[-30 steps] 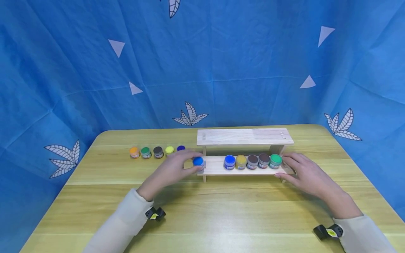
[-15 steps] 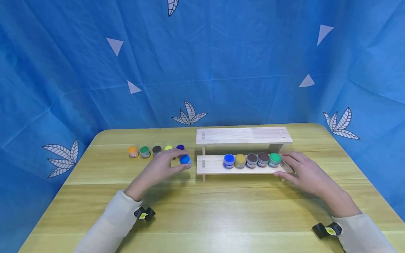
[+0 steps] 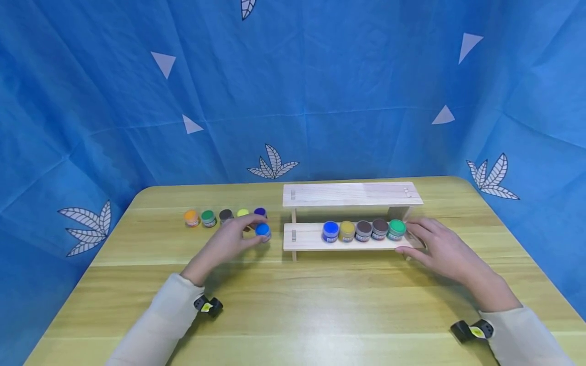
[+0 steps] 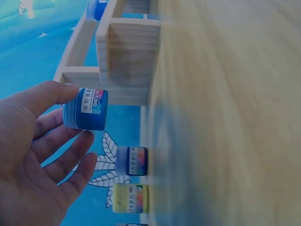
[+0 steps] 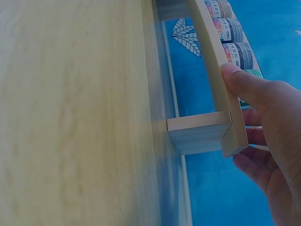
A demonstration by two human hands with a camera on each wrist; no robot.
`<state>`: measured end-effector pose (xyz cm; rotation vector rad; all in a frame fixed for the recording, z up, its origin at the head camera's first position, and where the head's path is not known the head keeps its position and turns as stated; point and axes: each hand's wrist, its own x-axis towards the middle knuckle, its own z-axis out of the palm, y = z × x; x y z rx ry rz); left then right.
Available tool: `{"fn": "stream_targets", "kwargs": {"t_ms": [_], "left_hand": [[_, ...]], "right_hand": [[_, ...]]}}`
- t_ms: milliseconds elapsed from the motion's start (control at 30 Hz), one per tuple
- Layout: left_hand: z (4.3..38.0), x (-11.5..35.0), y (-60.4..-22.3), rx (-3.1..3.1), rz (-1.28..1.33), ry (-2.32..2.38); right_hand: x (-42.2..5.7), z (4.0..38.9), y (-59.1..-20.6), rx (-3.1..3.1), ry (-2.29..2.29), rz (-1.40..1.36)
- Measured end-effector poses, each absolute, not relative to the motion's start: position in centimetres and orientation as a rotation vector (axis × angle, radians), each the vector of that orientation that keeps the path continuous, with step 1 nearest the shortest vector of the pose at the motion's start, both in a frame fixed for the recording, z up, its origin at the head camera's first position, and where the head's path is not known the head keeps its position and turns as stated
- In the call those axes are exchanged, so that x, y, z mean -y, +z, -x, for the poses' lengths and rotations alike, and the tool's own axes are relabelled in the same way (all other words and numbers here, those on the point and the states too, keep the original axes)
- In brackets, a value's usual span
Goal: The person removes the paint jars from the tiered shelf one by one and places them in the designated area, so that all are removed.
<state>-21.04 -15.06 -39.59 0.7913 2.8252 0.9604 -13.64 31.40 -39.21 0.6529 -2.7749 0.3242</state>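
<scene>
In the head view my left hand [image 3: 225, 241] pinches a paint jar with a bright blue lid [image 3: 263, 232] between thumb and fingers. The left wrist view shows this blue paint jar [image 4: 85, 109] raised off the table, label facing the camera. To its right stands a two-tier wooden shelf [image 3: 352, 194]. My right hand [image 3: 445, 250] grips the right end of the lower board [image 5: 214, 61], thumb on the front edge and fingers around the end. On that board sit several paint jars, among them a blue one [image 3: 330, 232], an ochre one [image 3: 347, 231] and a green one [image 3: 396, 230].
Behind my left hand, a row of paint jars stands on the table [image 3: 293, 310]: orange [image 3: 192, 218], green [image 3: 208, 218], dark grey [image 3: 226, 215], yellow [image 3: 243, 212] and dark blue [image 3: 260, 212]. A blue patterned cloth [image 3: 348, 91] hangs behind the table.
My left hand has carried the blue paint jar leftward, from the left end of the lower board to beside the shelf. My right hand keeps its grip on the board.
</scene>
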Motion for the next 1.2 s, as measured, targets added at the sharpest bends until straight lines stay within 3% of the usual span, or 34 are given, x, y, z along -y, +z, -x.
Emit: {"fn": "stream_targets", "kwargs": {"t_ms": [1200], "left_hand": [[22.1, 16.0, -41.9, -2.747, -0.783, 0.889]], "right_hand": [[-31.4, 13.7, -39.4, 2.772, 0.319, -0.652]]}}
